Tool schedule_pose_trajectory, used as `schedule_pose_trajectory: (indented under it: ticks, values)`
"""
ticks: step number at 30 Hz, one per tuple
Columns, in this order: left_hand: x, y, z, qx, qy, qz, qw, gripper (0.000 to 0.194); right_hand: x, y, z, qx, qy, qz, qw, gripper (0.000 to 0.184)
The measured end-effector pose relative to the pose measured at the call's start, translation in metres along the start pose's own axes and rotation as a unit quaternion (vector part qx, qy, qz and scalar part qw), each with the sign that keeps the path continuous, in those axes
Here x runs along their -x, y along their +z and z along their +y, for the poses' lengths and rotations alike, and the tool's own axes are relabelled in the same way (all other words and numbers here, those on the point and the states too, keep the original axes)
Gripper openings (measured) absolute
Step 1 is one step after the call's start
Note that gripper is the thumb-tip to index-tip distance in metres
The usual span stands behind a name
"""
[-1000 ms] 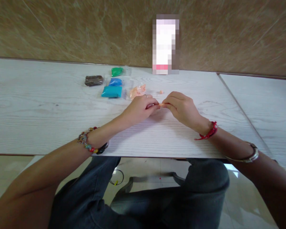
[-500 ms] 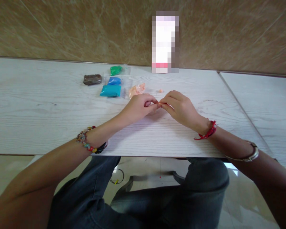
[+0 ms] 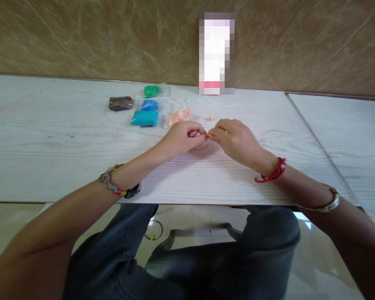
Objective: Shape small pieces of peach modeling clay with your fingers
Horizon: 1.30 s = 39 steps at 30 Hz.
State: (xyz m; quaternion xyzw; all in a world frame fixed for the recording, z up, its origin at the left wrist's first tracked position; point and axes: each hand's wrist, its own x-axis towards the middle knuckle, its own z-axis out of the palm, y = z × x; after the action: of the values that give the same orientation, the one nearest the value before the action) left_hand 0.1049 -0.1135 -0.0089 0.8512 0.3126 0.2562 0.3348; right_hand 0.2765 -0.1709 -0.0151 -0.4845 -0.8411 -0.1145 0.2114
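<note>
My left hand (image 3: 181, 137) and my right hand (image 3: 234, 139) meet fingertip to fingertip just above the table. Pinched where they meet is a tiny piece of peach clay (image 3: 208, 136), mostly covered by the fingers. Both hands are closed, thumb against forefinger. Just beyond them, a small peach clay ball (image 3: 210, 118) rests on the tabletop. A crumpled clear packet of peach clay (image 3: 179, 116) lies behind my left hand, partly hidden by it.
Left of the peach packet lie packets of turquoise clay (image 3: 144, 118), blue clay (image 3: 149, 105), green clay (image 3: 151, 91) and brown clay (image 3: 121, 103). A blurred-out upright object (image 3: 215, 54) stands by the marbled wall (image 3: 96, 41). The white wooden table (image 3: 65, 146) has a seam at right.
My fingertips have shifted slightly left, and the right fingers have curled in more over the peach clay piece. The packets and the ball stay in place.
</note>
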Motion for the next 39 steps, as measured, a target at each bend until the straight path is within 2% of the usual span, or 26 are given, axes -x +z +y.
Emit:
schedule_pose_trajectory:
  ticks: [8,12,14,17,21,24,27,30,33,36,39]
  values:
    - [-0.002,-0.006,-0.001,-0.012,-0.013,0.020,1.000,0.016,-0.001,-0.006,0.012,-0.091,0.046,0.033,0.994,0.020]
    - [-0.004,-0.011,-0.007,-0.092,-0.008,0.051,0.994,0.022,0.002,-0.006,0.028,-0.151,0.120,0.083,0.978,0.013]
    - [-0.005,-0.011,-0.013,-0.160,0.004,0.041,0.986,0.021,0.003,-0.003,0.034,-0.204,0.166,0.089,0.961,0.010]
    - [-0.004,-0.011,-0.020,-0.249,0.014,0.007,0.968,0.020,0.003,0.002,0.035,-0.309,0.207,0.058,0.927,0.014]
    - [-0.002,-0.011,-0.021,-0.308,-0.006,0.013,0.951,0.023,0.001,0.006,0.030,-0.397,0.222,0.019,0.890,0.023]
    - [-0.001,-0.010,-0.019,-0.314,0.004,0.033,0.949,0.027,0.000,0.004,0.027,-0.418,0.247,0.002,0.874,0.026]
    - [-0.001,-0.008,-0.016,-0.280,0.060,0.063,0.956,0.026,0.000,0.001,0.023,-0.430,0.269,-0.024,0.862,0.029]
    - [0.000,-0.006,-0.014,-0.238,0.148,0.084,0.956,0.024,-0.001,-0.001,0.016,-0.443,0.250,-0.058,0.859,0.028]
    - [0.001,-0.004,-0.013,-0.218,0.220,0.082,0.947,0.020,-0.002,0.000,0.008,-0.429,0.217,-0.075,0.874,0.024]
    - [0.002,-0.003,-0.012,-0.215,0.252,0.074,0.941,0.017,-0.003,0.002,0.002,-0.393,0.195,-0.082,0.895,0.021]
    - [0.003,-0.003,-0.011,-0.215,0.245,0.062,0.943,0.014,-0.003,0.002,0.000,-0.379,0.182,-0.094,0.902,0.022]
